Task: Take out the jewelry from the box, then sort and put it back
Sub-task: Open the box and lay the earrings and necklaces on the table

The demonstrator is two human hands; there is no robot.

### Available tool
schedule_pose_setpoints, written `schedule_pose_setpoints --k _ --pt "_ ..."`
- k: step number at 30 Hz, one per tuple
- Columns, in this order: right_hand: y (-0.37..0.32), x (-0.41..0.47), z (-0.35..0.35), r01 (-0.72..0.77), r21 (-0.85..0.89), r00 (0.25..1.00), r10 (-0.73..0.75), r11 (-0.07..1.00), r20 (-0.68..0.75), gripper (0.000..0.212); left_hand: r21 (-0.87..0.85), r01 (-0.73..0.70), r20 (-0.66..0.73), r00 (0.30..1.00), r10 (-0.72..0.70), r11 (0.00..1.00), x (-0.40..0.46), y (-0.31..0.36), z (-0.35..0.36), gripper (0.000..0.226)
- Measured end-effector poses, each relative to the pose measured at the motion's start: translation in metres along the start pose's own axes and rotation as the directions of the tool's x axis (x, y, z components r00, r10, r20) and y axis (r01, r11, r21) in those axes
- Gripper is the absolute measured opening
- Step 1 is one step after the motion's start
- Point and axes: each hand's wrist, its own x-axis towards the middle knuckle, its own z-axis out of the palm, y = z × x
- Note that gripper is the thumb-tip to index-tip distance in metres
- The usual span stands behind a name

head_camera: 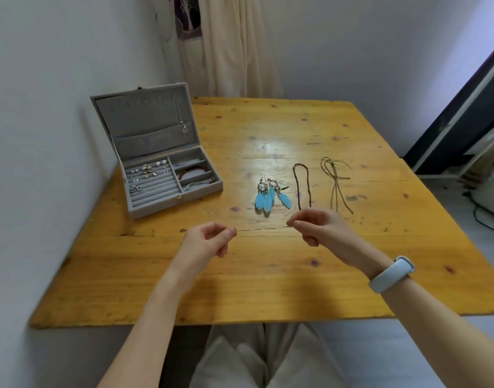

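A grey jewelry box (pixel 212 189) stands open at the table's left, with earrings in its ring rows, a red bracelet and other pieces in its side compartments, and a necklace hanging in the lid. A thin chain (pixel 264 228) is stretched level just above the table: my left hand (pixel 209 242) pinches one end and my right hand (pixel 318 228) pinches the other. Beyond my hands lie a pair of blue feather earrings (pixel 269 196), a brown beaded necklace (pixel 301 183) and a thin brown cord necklace (pixel 336 183).
The wooden table (pixel 268 289) stands against a white wall on the left. A cream curtain (pixel 234 46) hangs behind it. A dark frame and cables sit on the floor at the right. A light blue band is on my right wrist.
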Motion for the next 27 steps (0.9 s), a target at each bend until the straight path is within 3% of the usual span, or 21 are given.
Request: schedule_pose_setpoints --k 2,6,10,14,16,18,20,22,24,27 --pt "0.002 0.001 -0.002 0.020 -0.054 0.999 -0.022 0.998 -0.038 0.010 0.066 0.013 -0.004 1.000 -0.012 0.998 0.000 -0.004 -0.007 0.011" --pt "0.009 -0.001 0.005 0.049 -0.327 0.996 -0.071 0.944 -0.057 0.010 0.326 -0.005 -0.011 1.000 0.010 0.945 0.006 -0.011 -0.019 0.003" --pt "0.018 -0.007 0.022 0.101 -0.574 0.991 -0.029 0.813 0.133 0.013 0.465 -0.047 -0.081 0.992 0.095 0.884 0.019 -0.016 -0.027 0.002" --pt "0.025 -0.006 0.031 0.186 -0.733 0.977 -0.041 0.654 0.211 0.021 0.577 -0.156 0.001 0.982 0.190 0.802 0.029 -0.006 -0.023 0.008" --pt "0.022 0.001 0.032 0.174 -0.702 0.983 -0.080 0.691 0.165 0.021 0.601 -0.201 0.068 0.977 0.201 0.773 0.033 0.001 -0.019 0.010" --pt "0.014 0.011 0.034 0.139 -0.587 0.990 -0.090 0.798 0.112 0.020 0.595 -0.246 0.135 0.969 0.207 0.766 0.034 0.009 -0.016 0.012" --pt "0.006 0.021 0.041 0.093 -0.408 0.993 -0.053 0.908 0.108 0.026 0.560 -0.288 0.179 0.958 0.225 0.777 0.034 0.016 -0.015 0.014" --pt "-0.001 0.029 0.050 0.015 -0.157 0.981 0.016 0.988 0.193 0.036 0.525 -0.315 0.185 0.949 0.256 0.791 0.033 0.024 -0.016 0.015" --pt "-0.003 0.034 0.058 -0.026 -0.030 0.960 0.033 0.999 0.279 0.039 0.509 -0.327 0.168 0.945 0.281 0.796 0.035 0.031 -0.020 0.016" --pt "-0.009 0.034 0.065 0.034 -0.004 0.959 -0.031 0.999 0.282 0.024 0.496 -0.335 0.143 0.941 0.305 0.801 0.039 0.036 -0.026 0.020"
